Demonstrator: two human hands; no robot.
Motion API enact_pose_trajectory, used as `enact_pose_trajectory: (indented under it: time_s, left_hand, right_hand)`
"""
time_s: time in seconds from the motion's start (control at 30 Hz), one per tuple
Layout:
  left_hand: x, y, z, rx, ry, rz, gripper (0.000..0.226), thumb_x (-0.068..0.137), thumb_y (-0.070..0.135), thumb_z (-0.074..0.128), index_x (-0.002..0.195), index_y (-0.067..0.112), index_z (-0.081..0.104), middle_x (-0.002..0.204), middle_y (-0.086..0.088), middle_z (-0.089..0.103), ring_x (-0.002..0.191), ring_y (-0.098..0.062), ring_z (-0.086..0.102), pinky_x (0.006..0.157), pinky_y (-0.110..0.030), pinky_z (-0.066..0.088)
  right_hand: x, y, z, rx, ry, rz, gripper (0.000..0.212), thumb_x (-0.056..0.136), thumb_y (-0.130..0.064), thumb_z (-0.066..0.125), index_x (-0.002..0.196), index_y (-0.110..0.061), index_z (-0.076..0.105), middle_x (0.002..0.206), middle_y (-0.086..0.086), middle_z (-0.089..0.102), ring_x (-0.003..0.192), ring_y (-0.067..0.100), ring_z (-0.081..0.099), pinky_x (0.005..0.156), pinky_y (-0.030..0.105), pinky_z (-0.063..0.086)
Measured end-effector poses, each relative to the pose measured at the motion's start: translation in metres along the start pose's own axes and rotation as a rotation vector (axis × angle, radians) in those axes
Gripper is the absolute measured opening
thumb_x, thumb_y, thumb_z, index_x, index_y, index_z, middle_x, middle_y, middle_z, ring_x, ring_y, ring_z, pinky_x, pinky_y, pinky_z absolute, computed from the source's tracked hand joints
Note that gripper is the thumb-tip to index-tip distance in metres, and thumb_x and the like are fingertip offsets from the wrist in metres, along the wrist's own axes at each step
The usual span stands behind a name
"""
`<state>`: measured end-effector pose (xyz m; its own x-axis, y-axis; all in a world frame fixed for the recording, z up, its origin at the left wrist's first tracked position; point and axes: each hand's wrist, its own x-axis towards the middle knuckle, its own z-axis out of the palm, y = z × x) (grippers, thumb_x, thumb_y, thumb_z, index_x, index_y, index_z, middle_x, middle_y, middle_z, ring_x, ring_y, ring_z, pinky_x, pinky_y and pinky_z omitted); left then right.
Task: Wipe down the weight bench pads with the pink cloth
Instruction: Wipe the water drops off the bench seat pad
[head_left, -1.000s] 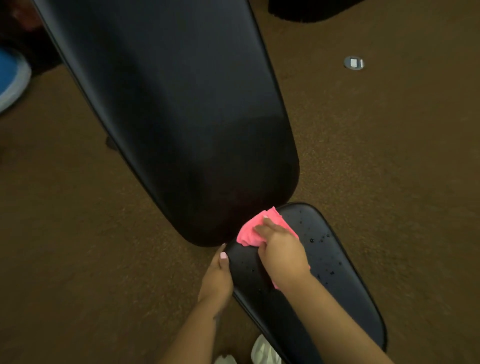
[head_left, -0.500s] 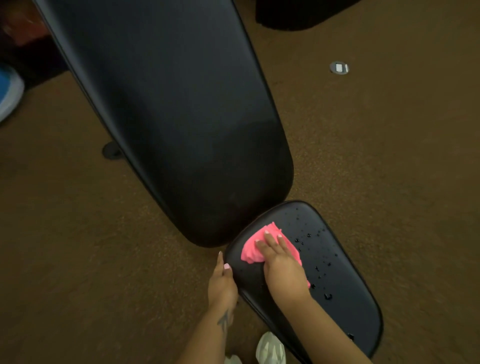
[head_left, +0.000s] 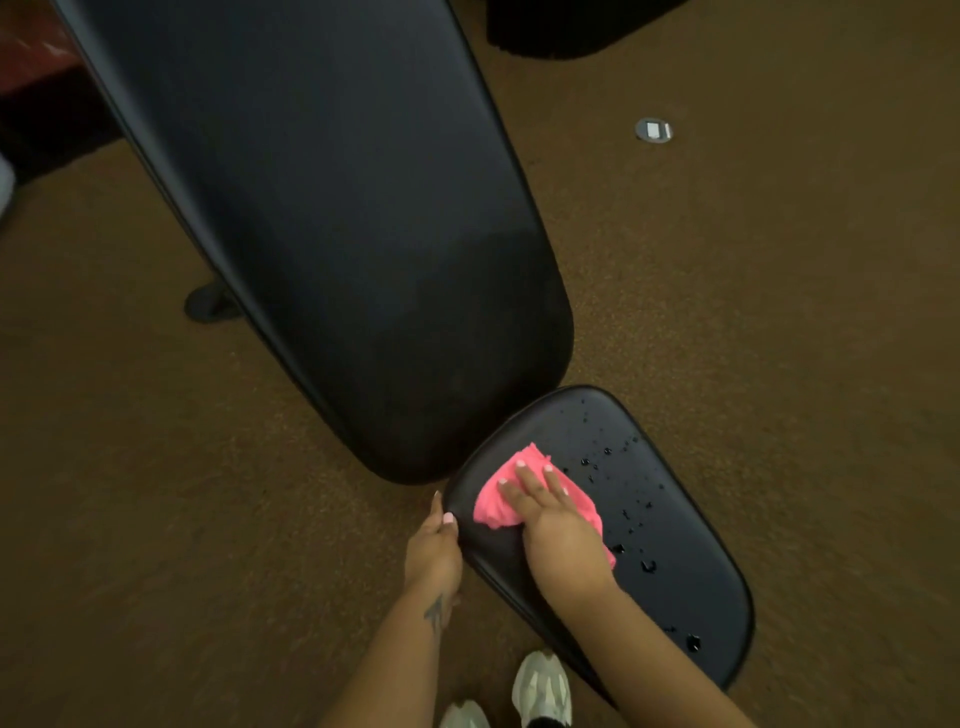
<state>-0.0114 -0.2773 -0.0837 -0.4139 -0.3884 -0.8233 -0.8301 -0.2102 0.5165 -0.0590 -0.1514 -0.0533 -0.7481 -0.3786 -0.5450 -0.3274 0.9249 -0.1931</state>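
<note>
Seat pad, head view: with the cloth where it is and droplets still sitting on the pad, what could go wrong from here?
1. The droplets lie right of the pink cloth; strokes kept on the near-left side may leave them on the seat pad.
2. The right hand presses flat on a bunched cloth, which may smear rather than lift liquid.
3. The left hand at the pad's edge could slip if wetted.

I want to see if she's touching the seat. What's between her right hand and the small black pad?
The pink cloth. In the head view, the right hand presses flat on it, with the cloth against the small seat pad.
</note>
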Motion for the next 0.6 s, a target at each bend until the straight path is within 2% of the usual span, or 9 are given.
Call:
enact_pose_trajectory:
  time_s: [0.07, 0.1, 0.2, 0.27, 0.33, 0.4, 0.43, 0.5, 0.6]
  left_hand:
    - [0.004, -0.001, -0.001, 0.029, 0.003, -0.001, 0.045, 0.103, 0.027, 0.040, 0.146, 0.038, 0.035, 0.144, -0.003, 0.048, 0.125, -0.029, 0.052, 0.102, -0.051, 0.043]
    - [0.006, -0.003, -0.002, 0.039, 0.002, -0.008, 0.044, 0.103, 0.028, 0.040, 0.146, 0.038, 0.036, 0.144, -0.003, 0.049, 0.124, -0.029, 0.053, 0.099, -0.051, 0.045]
    - [0.007, -0.005, -0.003, 0.042, -0.028, -0.042, 0.040, 0.102, 0.030, 0.041, 0.140, 0.037, 0.046, 0.130, -0.003, 0.059, 0.107, -0.027, 0.060, 0.077, -0.043, 0.052]
    - [0.005, -0.004, -0.005, 0.021, -0.029, -0.065, 0.039, 0.099, 0.027, 0.043, 0.136, 0.037, 0.051, 0.120, -0.006, 0.065, 0.093, -0.025, 0.062, 0.068, -0.037, 0.049]
    - [0.005, -0.003, -0.007, 0.017, -0.044, -0.066, 0.043, 0.100, 0.027, 0.043, 0.140, 0.043, 0.044, 0.129, -0.007, 0.060, 0.105, -0.028, 0.060, 0.072, -0.041, 0.050]
    - [0.005, -0.001, -0.009, 0.014, -0.067, -0.057, 0.044, 0.102, 0.030, 0.042, 0.142, 0.044, 0.038, 0.141, -0.005, 0.051, 0.122, -0.031, 0.053, 0.086, -0.053, 0.049]
    - [0.005, 0.000, -0.009, 0.000, -0.075, -0.056, 0.044, 0.102, 0.031, 0.042, 0.143, 0.044, 0.037, 0.145, -0.004, 0.047, 0.126, -0.032, 0.049, 0.091, -0.056, 0.046]
    - [0.003, 0.001, -0.009, -0.032, -0.080, -0.044, 0.046, 0.103, 0.030, 0.041, 0.146, 0.042, 0.033, 0.149, -0.004, 0.042, 0.132, -0.032, 0.044, 0.095, -0.058, 0.042]
    - [-0.006, -0.005, -0.003, -0.130, -0.062, -0.012, 0.048, 0.105, 0.028, 0.036, 0.149, 0.041, 0.025, 0.151, -0.003, 0.038, 0.134, -0.032, 0.042, 0.099, -0.054, 0.041]
  right_hand:
    - [0.009, -0.011, -0.006, -0.053, 0.144, 0.037, 0.106, 0.068, -0.025, 0.079, 0.148, -0.028, 0.010, 0.151, -0.002, -0.030, 0.144, 0.016, 0.008, 0.113, 0.027, 0.019]
    - [0.010, -0.017, -0.009, -0.032, 0.131, 0.031, 0.106, 0.070, -0.019, 0.078, 0.148, -0.027, 0.006, 0.151, -0.003, -0.029, 0.144, 0.019, 0.004, 0.113, 0.031, 0.019]
    - [0.003, -0.036, -0.008, 0.104, -0.079, -0.007, 0.097, 0.081, -0.004, 0.065, 0.148, -0.029, -0.002, 0.149, -0.011, -0.025, 0.143, 0.025, -0.012, 0.112, 0.049, 0.018]
    - [-0.013, -0.039, -0.003, 0.060, -0.110, -0.051, 0.098, 0.082, 0.003, 0.061, 0.147, -0.029, -0.004, 0.151, -0.008, -0.025, 0.142, 0.024, -0.016, 0.112, 0.049, 0.016]
    - [-0.025, -0.029, 0.008, 0.047, -0.099, -0.085, 0.094, 0.084, 0.006, 0.055, 0.147, -0.030, -0.004, 0.148, -0.010, -0.028, 0.142, 0.021, -0.018, 0.113, 0.047, 0.014]
    - [-0.028, -0.016, 0.012, 0.109, -0.087, -0.034, 0.081, 0.090, 0.001, 0.048, 0.147, -0.032, 0.002, 0.143, -0.014, -0.029, 0.142, 0.017, -0.017, 0.114, 0.046, 0.013]
    - [-0.026, -0.010, 0.011, 0.113, -0.093, -0.005, 0.079, 0.091, -0.005, 0.050, 0.147, -0.034, 0.003, 0.143, -0.016, -0.028, 0.142, 0.016, -0.017, 0.114, 0.047, 0.014]
    - [-0.018, -0.005, 0.004, 0.076, -0.083, 0.025, 0.093, 0.084, -0.015, 0.065, 0.147, -0.033, -0.001, 0.149, -0.013, -0.026, 0.142, 0.017, -0.017, 0.115, 0.045, 0.014]
    - [-0.007, -0.015, -0.001, 0.012, -0.042, 0.015, 0.102, 0.080, -0.007, 0.069, 0.148, -0.025, -0.005, 0.154, -0.003, -0.021, 0.142, 0.024, -0.014, 0.115, 0.038, 0.006]
